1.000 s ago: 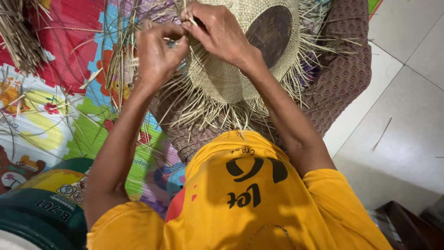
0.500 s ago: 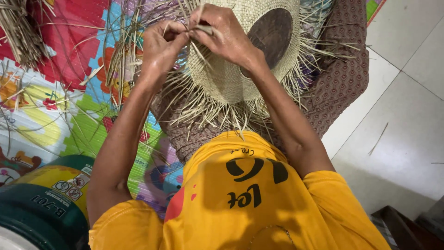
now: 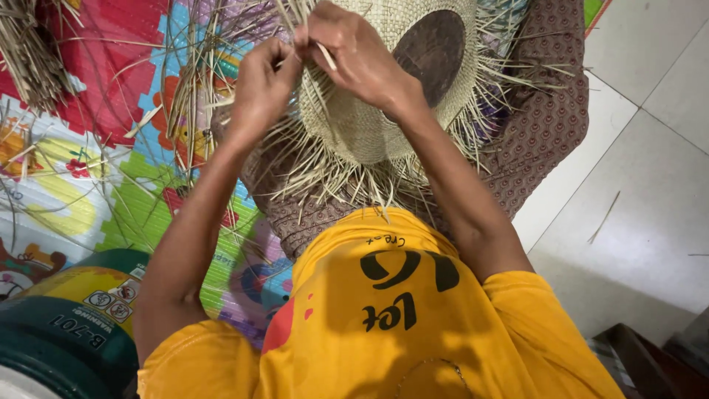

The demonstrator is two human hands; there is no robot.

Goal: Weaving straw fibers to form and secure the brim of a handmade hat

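Observation:
A half-woven straw hat [image 3: 369, 125] rests on my lap, crown up, with a dark round opening [image 3: 432, 48] near its top and loose straw ends sticking out all round its brim. My left hand [image 3: 262, 81] pinches thin straw strands at the hat's left edge. My right hand [image 3: 354, 52] grips a straw strand just beside it, fingers closed, knuckles over the crown. The two hands almost touch above the weave.
A colourful foam play mat [image 3: 111, 185] covers the floor at left, strewn with loose straw. A bundle of dry straw [image 3: 29, 52] lies at top left. A green and yellow tin [image 3: 66, 318] stands at bottom left. White floor tiles [image 3: 650, 185] lie to the right.
Both hands have drawn closer together and shifted slightly right along the hat's edge while working the strands. The hat stays on my lap.

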